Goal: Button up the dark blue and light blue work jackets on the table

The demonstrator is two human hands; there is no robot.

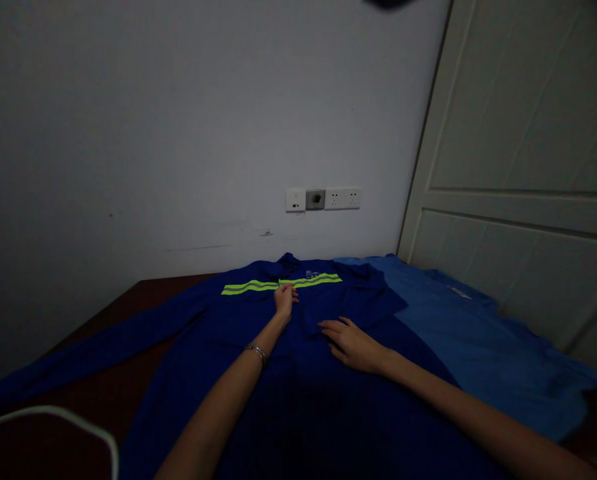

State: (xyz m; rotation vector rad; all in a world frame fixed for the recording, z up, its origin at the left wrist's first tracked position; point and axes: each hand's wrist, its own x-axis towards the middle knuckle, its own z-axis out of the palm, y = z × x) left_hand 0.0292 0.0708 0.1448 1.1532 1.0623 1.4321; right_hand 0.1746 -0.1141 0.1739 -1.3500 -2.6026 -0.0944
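A dark blue work jacket (248,327) with yellow-green reflective stripes (311,281) lies spread out, collar toward the wall. One sleeve (178,317) stretches out to the left. The other sleeve (368,293) is folded in across the front. My left hand (285,300), with a bracelet at the wrist, is closed in a pinch on the jacket's front, just below the stripe at the middle. My right hand (351,343) rests on the jacket by the folded sleeve's end, palm down, fingers stretched and apart. The lower part of the jacket is too dark to make out.
A lighter blue garment (443,333) lies to the right, partly under the jacket. Both are on a dark reddish-brown surface (148,293) against a wall with sockets (343,198). A pale panelled door (518,160) stands at right; a white cord (78,420) curves at lower left.
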